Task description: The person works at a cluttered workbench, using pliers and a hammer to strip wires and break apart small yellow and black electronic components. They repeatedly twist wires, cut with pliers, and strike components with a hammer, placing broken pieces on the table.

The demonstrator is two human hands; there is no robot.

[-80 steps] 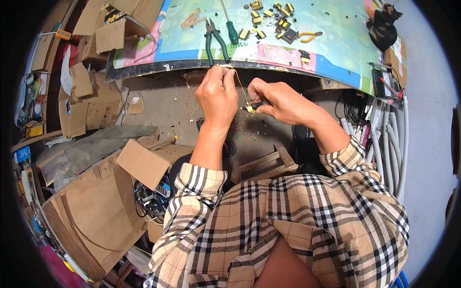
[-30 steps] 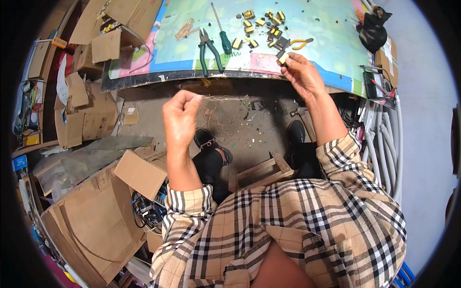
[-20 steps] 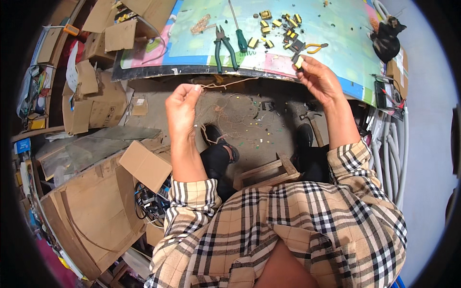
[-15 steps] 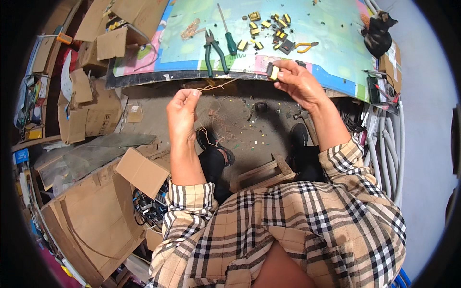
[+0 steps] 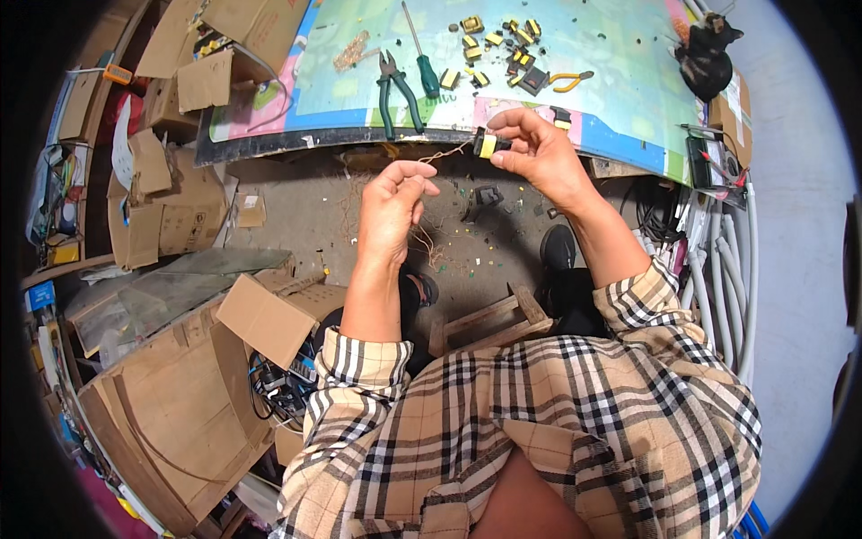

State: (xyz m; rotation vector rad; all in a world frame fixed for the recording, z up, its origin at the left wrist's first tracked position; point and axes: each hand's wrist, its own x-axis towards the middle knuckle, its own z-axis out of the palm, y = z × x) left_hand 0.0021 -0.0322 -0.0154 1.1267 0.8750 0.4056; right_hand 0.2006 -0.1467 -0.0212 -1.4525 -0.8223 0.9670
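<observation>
Thin copper wire (image 5: 449, 152) runs from my left hand (image 5: 391, 203), whose fingers curl round it just below the table's edge, toward the small black-and-yellow wound component (image 5: 488, 144). My right hand (image 5: 539, 157) grips that component between thumb and fingers, at the table's front edge. Loose wire strands dangle below my left hand. On the mat (image 5: 346, 94) beyond lie green-handled pliers (image 5: 394, 90), a green screwdriver (image 5: 426, 72), yellow-handled cutters (image 5: 570, 79), a copper wire bundle (image 5: 351, 51) and several similar yellow components (image 5: 473, 45).
A black cat (image 5: 708, 58) sits at the table's right end. Cardboard boxes (image 5: 175, 211) crowd the left side, grey pipes (image 5: 725, 287) the right, with a meter (image 5: 709, 157) above them. A wooden stool (image 5: 485, 319) stands between my feet, and debris is scattered on the floor.
My right hand has come left and down from the mat's edge with the component. My left hand has moved right toward it, the wire now spanning a shorter gap.
</observation>
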